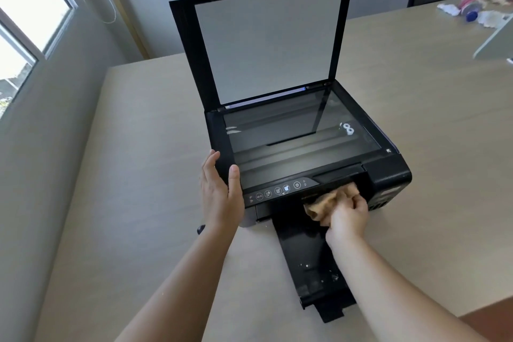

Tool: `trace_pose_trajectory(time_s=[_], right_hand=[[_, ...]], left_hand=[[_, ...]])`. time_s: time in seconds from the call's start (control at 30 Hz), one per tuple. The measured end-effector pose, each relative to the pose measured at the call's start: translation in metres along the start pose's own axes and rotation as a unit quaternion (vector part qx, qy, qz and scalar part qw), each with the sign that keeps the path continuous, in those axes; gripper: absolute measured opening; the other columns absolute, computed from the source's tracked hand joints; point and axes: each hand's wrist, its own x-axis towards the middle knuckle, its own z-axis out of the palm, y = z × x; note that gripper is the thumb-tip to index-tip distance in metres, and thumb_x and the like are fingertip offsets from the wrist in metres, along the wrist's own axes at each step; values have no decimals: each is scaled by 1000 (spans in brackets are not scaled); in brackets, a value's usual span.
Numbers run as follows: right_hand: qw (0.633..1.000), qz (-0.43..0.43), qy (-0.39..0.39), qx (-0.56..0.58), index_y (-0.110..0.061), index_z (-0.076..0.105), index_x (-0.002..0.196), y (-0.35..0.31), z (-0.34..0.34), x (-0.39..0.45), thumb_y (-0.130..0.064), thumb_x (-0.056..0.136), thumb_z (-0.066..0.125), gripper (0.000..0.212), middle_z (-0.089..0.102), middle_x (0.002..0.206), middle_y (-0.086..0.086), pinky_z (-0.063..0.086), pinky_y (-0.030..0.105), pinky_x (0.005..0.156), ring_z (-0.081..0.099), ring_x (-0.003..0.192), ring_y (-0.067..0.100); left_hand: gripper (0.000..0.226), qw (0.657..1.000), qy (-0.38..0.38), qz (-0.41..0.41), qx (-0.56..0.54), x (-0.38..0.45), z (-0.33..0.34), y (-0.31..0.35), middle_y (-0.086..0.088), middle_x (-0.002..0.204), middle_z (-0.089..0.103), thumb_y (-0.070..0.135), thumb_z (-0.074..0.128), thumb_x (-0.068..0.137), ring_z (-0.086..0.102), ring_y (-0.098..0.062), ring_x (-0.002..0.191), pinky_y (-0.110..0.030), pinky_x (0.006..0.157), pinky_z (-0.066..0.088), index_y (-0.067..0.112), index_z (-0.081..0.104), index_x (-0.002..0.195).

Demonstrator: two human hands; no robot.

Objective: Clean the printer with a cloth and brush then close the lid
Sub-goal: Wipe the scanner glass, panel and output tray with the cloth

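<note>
Printer (305,164) on table (138,175), lid (266,36) upright behind scanner glass (299,136). Output tray (313,266) extends before printer. Left hand (219,189) on printer's front-left corner. Right hand (348,216) with cloth (327,201) at front opening, above tray. Window (27,22) far left.

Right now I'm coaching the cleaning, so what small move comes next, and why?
Probably draw the cloth, bunched in the right hand at the printer's output slot, down the output tray: white specks dot it, and the left hand steadies the printer.
</note>
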Motion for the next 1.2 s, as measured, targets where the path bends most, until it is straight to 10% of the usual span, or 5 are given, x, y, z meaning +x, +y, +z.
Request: trace_pose_trajectory(time_s=[0.3, 0.6, 0.93, 1.07, 1.2], right_hand=[[997, -59, -26, 35, -22, 51, 75, -31, 3, -6, -15, 85, 43, 15, 55, 72, 19, 39, 27, 62, 54, 67, 29], [962, 104, -60, 245, -24, 40, 68, -36, 14, -11, -34, 99, 45, 33, 38, 54, -11, 42, 10, 48, 41, 40, 1], [963, 156, -79, 204, -20, 55, 82, -28, 21, -10, -47, 98, 40, 35, 57, 75, 2, 49, 27, 73, 61, 61, 16], [962, 136, -95, 216, -20, 24, 151, -46, 13, -2, -52, 98, 30, 63, 33, 152, 0, 26, 31, 113, 33, 140, 15], [968, 113, -71, 211, -20, 60, 106, -35, 17, -4, -45, 98, 38, 35, 66, 111, 16, 47, 29, 80, 58, 78, 17]], left_hand=[[67, 988, -77, -68, -113, -31, -9, -11, 16, 156, 26, 46, 49, 92, 24, 1, 142, -29, 118, 23, 30, 21, 151], [102, 988, -145, -21, -39, -36, -17, -22, 32, 151, 18, 54, 75, 70, 18, 11, 141, -26, 116, 22, 52, 5, 145], [112, 988, -148, -24, -39, -32, -17, -29, 20, 157, 22, 52, 82, 63, 20, 1, 144, -42, 118, 26, 48, 10, 148], [114, 986, -156, -28, -47, -29, -19, -31, 23, 156, 22, 56, 82, 61, 21, 1, 144, -43, 118, 28, 46, 11, 150], [112, 985, -160, -22, -54, -30, -21, -32, 26, 156, 21, 52, 82, 61, 18, 5, 144, -42, 119, 26, 52, 10, 147]])
